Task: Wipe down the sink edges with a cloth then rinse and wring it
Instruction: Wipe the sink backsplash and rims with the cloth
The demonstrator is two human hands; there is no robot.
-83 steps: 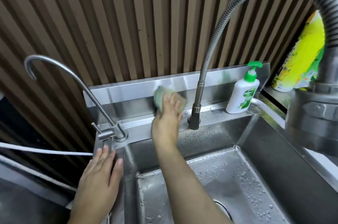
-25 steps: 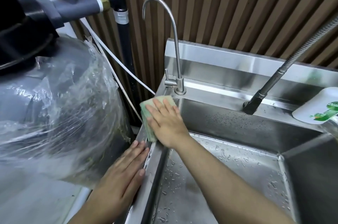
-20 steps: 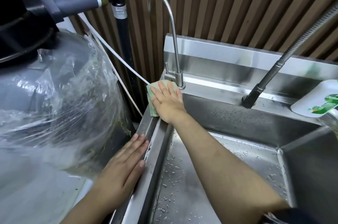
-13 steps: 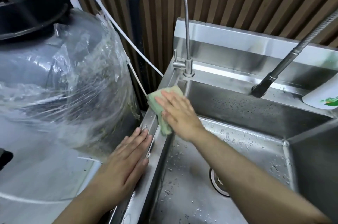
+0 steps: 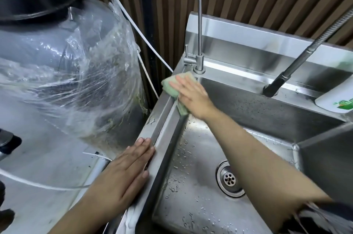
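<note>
Head view. Slatted brown panelling backs a stainless-steel sink (image 5: 164,125), whose basin carries scattered water drops around the drain (image 5: 230,178). At the left stands a grey tank (image 5: 63,65) wrapped in clear plastic film, with a white hose (image 5: 137,31) running behind it. A slim gooseneck tap (image 5: 198,23) rises from the rear left corner of the sink deck; the base of a spring-hose faucet (image 5: 273,86) sits further right, with a white soap bottle (image 5: 338,102) at the frame edge.

The right hand (image 5: 193,96) lies flat, fingers extended, pressing a folded green cloth (image 5: 172,86) onto the left rim just in front of the gooseneck tap; part of the cloth hangs over the inner lip. The left hand (image 5: 126,172) rests open, palm down and holding nothing, on the outer edge of the same rim, nearer the viewer.

Judged step: wiping the left edge. Good practice would be even palm pressure, long overlapping strokes along the rim, and the cloth wrapped over the lip so that both faces are cleaned. Drops remaining on the rim between the hands suggest that stretch is unwiped. Rinsing and wringing remain.
</note>
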